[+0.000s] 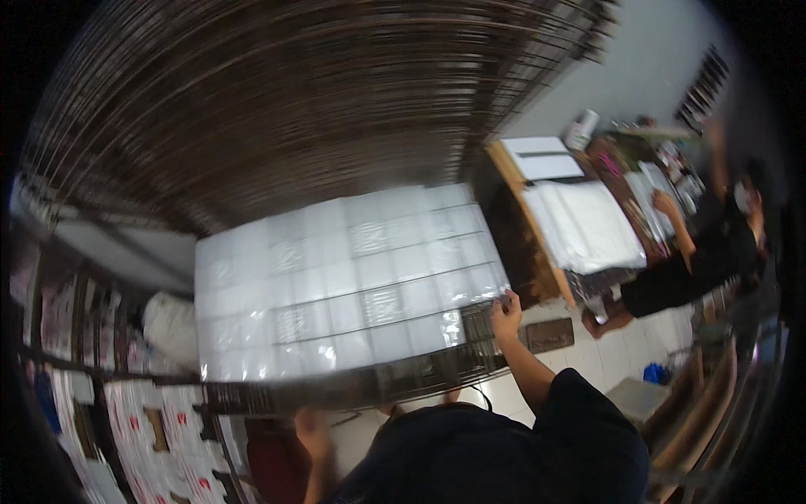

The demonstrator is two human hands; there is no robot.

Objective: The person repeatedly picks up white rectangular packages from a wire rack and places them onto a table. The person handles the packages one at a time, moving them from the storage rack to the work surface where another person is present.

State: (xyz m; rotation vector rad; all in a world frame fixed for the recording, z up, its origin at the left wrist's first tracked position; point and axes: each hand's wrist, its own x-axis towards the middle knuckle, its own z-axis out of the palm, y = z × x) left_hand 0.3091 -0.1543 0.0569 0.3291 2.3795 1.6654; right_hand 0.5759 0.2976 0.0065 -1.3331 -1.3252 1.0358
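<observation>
- Your right hand (505, 316) is up at the near right corner of the clear-wrapped white packs (353, 277), fingers bent. Looks like it's at the edge, but honestly can't tell if you're gripping anything.
- Your left hand (312, 432) is super blurry, down below the near edge of the rack (336, 391), toward the left. Can't tell if it's clenched or loose.
- The packs lie flat in rows right in front of you on the rack, with thin wires (420, 315) running across them.
- Loads of wire shelves (294, 109) stack up above them.
- Off to your right, there's a table (535, 231) with a white pile (583, 225), and a co-worker (697, 281) beside it.
</observation>
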